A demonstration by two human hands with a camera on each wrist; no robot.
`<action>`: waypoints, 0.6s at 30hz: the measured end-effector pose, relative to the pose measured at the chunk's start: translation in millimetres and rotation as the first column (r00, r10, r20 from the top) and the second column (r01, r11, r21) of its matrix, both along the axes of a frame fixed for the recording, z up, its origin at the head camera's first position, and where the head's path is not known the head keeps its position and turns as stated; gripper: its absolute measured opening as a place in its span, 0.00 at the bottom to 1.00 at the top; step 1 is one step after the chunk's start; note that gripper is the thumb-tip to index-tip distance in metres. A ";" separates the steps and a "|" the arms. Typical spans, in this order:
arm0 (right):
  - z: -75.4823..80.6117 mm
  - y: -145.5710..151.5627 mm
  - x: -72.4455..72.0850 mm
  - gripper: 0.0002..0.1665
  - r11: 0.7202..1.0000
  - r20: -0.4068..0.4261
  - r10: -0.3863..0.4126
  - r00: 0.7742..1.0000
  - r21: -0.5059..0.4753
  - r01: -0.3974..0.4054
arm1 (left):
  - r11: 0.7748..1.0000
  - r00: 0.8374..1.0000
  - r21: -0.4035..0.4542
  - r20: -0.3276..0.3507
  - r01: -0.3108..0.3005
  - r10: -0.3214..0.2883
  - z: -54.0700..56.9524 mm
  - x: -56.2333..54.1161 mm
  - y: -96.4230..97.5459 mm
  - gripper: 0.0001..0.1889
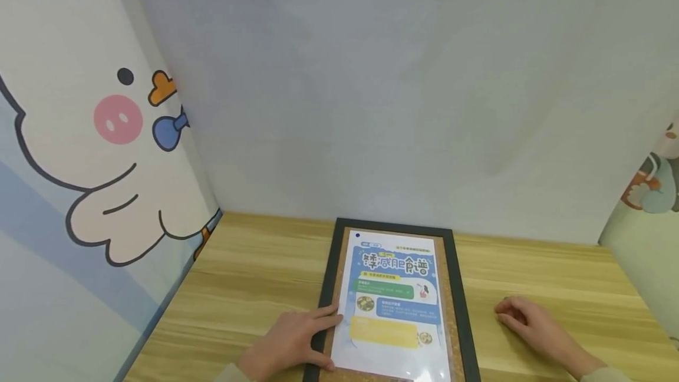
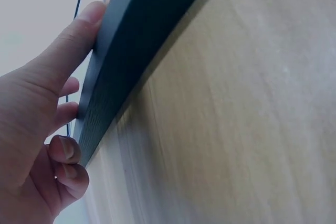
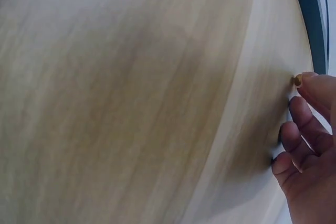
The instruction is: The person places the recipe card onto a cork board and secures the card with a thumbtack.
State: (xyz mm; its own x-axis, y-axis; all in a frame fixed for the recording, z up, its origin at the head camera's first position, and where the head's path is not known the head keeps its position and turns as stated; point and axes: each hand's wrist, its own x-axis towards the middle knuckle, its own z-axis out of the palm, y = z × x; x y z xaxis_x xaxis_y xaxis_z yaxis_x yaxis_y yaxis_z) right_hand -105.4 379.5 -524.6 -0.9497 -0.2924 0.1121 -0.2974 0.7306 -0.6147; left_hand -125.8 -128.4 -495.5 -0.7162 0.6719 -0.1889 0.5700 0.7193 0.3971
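Observation:
A black-framed cork board (image 1: 467, 335) lies flat, bearing a printed poster (image 1: 389, 358) with coloured text panels. A dark blue pin (image 1: 358, 235) sits at the poster's upper left corner. My left hand (image 1: 289, 341) rests across the board's left edge, its extended fingers and thumb reaching over the black frame (image 2: 131, 30). In the left wrist view, two other fingers bend beside the frame. To the right of the board, my right hand (image 1: 538, 329) pinches a small gold-coloured pin (image 3: 297, 81) at the thumb tip, close above the table; its exact shape is hard to see.
The wood-grain table (image 1: 254, 276) extends on both sides of the board. A pale cloth wall (image 1: 403, 105) rises behind it. On the left stands a panel printed with a white cartoon duck (image 1: 58, 105), and another printed panel (image 1: 655, 175) edges the right side.

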 end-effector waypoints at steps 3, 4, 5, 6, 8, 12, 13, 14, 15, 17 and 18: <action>-1.4 0.3 -1.2 0.03 1.000 -0.034 0.017 0.999 0.001 -0.017 | 1.000 1.000 0.019 -0.022 0.012 -0.012 -0.8 -0.7 -1.1 0.46; -1.9 0.3 -1.0 0.03 1.000 -0.039 0.021 0.999 0.004 -0.021 | 1.000 1.000 0.024 -0.019 0.012 -0.011 -1.1 -0.1 -1.3 0.46; -2.3 0.2 -1.0 0.03 1.000 -0.037 0.024 0.999 0.001 -0.024 | 1.000 1.000 0.025 -0.014 0.010 -0.009 -1.5 0.5 -1.5 0.46; -2.5 0.1 -0.9 0.03 1.000 -0.033 0.022 0.999 0.002 -0.022 | 1.000 1.000 0.028 -0.009 0.008 -0.008 -1.9 1.1 -1.7 0.45; -2.4 -0.3 -1.2 0.02 1.000 -0.012 0.010 1.000 -0.001 -0.010 | 1.000 1.000 0.029 0.000 0.002 -0.002 -2.5 2.1 -1.8 0.45; -1.4 -1.0 -0.9 0.01 0.999 0.031 -0.048 0.998 -0.007 0.048 | 1.000 1.000 0.015 0.000 0.000 0.000 -1.8 1.9 -0.6 0.46; -1.2 -1.2 -0.5 0.01 0.998 0.034 -0.064 0.997 -0.008 0.064 | 1.000 1.000 0.008 -0.001 0.001 -0.001 -1.3 1.6 -0.2 0.46; -0.9 -1.4 0.1 0.01 0.997 0.037 -0.077 0.996 -0.010 0.078 | 1.000 1.000 0.001 -0.003 0.001 -0.001 -0.8 1.3 0.3 0.46; -0.8 -1.4 0.5 0.02 0.997 0.033 -0.082 0.996 -0.007 0.083 | 1.000 1.000 -0.007 -0.006 0.001 -0.001 -0.5 0.9 0.8 0.46; -0.3 -1.3 1.5 0.03 0.996 0.031 -0.085 0.996 -0.007 0.086 | 1.000 1.000 -0.017 -0.008 -0.002 0.002 0.3 0.2 1.8 0.46; 0.0 -1.1 1.6 0.03 0.996 0.034 -0.084 0.996 -0.005 0.084 | 1.000 1.000 -0.022 -0.008 -0.003 0.003 0.5 -0.3 2.3 0.46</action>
State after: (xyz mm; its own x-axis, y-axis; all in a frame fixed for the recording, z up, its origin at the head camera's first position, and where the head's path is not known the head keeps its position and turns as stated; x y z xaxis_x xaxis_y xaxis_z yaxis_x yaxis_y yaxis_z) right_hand -103.8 378.3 -524.6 -0.9742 -0.2106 0.0818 -0.2144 0.7478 -0.6283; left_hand -126.1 -126.1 -495.0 -0.7198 0.6654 -0.1979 0.5708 0.7296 0.3767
